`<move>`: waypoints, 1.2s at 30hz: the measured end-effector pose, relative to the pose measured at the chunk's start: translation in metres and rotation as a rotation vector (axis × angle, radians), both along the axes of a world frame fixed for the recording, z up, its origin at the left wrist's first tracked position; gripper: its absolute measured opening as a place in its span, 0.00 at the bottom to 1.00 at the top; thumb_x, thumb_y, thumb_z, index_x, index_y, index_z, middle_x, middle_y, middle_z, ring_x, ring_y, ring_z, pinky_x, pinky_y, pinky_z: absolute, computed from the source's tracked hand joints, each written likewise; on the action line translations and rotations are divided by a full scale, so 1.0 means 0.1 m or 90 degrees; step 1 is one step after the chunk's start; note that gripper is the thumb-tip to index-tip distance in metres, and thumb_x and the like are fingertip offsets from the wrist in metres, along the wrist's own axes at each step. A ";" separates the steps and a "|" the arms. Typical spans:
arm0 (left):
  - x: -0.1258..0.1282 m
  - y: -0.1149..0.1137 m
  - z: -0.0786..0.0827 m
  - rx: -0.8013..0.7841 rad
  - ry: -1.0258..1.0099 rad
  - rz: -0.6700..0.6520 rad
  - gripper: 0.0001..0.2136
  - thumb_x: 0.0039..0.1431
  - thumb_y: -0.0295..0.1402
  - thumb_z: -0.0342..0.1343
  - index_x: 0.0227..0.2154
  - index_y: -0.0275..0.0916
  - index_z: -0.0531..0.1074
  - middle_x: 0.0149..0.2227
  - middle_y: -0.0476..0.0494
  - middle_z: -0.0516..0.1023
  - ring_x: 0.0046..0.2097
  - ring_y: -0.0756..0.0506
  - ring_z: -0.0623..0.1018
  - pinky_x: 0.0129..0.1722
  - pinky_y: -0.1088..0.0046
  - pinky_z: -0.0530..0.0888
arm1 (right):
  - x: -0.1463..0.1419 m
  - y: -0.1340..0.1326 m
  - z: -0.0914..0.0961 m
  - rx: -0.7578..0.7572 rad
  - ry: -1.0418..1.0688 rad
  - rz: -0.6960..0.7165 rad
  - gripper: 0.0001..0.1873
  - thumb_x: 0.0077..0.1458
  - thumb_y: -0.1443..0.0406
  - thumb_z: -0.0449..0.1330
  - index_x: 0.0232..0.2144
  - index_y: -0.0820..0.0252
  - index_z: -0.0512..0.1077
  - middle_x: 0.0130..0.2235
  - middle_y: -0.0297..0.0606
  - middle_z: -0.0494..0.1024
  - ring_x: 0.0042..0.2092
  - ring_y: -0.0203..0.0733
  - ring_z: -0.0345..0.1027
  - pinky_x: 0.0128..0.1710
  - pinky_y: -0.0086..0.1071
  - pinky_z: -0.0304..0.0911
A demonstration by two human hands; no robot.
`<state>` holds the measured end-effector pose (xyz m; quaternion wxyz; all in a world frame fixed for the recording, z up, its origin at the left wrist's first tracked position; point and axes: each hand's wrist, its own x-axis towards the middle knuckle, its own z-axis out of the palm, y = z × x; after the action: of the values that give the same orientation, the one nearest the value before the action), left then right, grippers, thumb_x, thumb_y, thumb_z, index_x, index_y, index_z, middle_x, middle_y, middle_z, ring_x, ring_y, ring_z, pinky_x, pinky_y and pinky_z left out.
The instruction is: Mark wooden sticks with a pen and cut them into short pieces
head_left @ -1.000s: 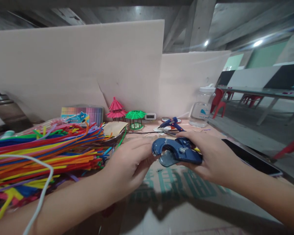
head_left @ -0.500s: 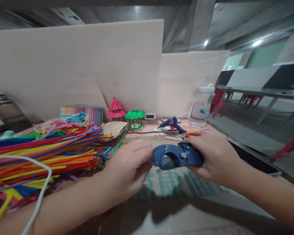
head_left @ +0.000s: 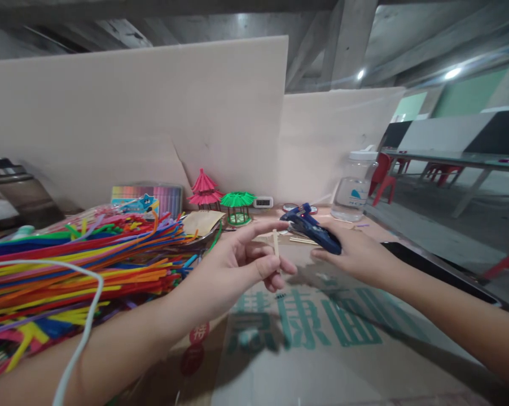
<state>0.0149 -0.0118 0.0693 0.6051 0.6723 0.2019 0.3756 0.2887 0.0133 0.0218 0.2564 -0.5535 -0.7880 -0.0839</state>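
My left hand (head_left: 237,268) pinches a short, thin wooden stick (head_left: 275,243) upright between thumb and fingers, with the index finger stretched out. My right hand (head_left: 356,254) is closed on a dark blue cutter tool (head_left: 320,234), held low over the cardboard sheet (head_left: 322,349), its nose pointing left toward the stick. A gap separates the two hands. Just behind the cutter lies a blue glue gun (head_left: 299,213) with a small red light.
A big heap of coloured pipe cleaners (head_left: 80,265) fills the left side, with a white cable (head_left: 80,332) over it. At the back stand a marker box (head_left: 147,198), a pink model pavilion (head_left: 203,192), a green one (head_left: 237,204), and a water bottle (head_left: 356,189). A dark phone (head_left: 432,262) lies to the right.
The hands have come apart. The cutter left the left hand's stick and moved back and right in my right hand; the left hand now lifts a short stick.
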 end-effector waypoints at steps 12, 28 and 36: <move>0.02 0.16 -0.26 0.142 0.153 0.127 0.18 0.64 0.34 0.56 0.55 0.36 0.69 0.33 0.45 0.81 0.32 0.51 0.77 0.34 0.75 0.75 | -0.12 -0.11 0.05 0.001 0.063 0.057 0.30 0.58 0.51 0.61 0.58 0.57 0.65 0.52 0.49 0.78 0.50 0.58 0.74 0.46 0.50 0.69; 0.06 0.24 -0.67 0.316 0.307 0.189 0.13 0.67 0.38 0.49 0.31 0.37 0.73 0.27 0.50 0.74 0.32 0.49 0.73 0.34 0.74 0.69 | -0.07 0.06 -0.45 -0.034 -0.123 -0.024 0.32 0.58 0.49 0.59 0.55 0.68 0.67 0.49 0.55 0.77 0.50 0.61 0.72 0.48 0.51 0.67; 0.07 0.31 -0.76 0.372 0.297 0.192 0.10 0.67 0.34 0.49 0.39 0.37 0.74 0.39 0.44 0.79 0.41 0.46 0.77 0.43 0.71 0.72 | -0.08 0.01 -0.44 0.031 -0.112 0.015 0.33 0.58 0.50 0.60 0.57 0.67 0.66 0.51 0.56 0.75 0.51 0.61 0.71 0.50 0.52 0.66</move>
<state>0.0216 0.0190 -0.0071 0.2649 0.8460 0.3148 0.3391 0.2810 0.0144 -0.0226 0.2010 -0.5284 -0.8114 -0.1484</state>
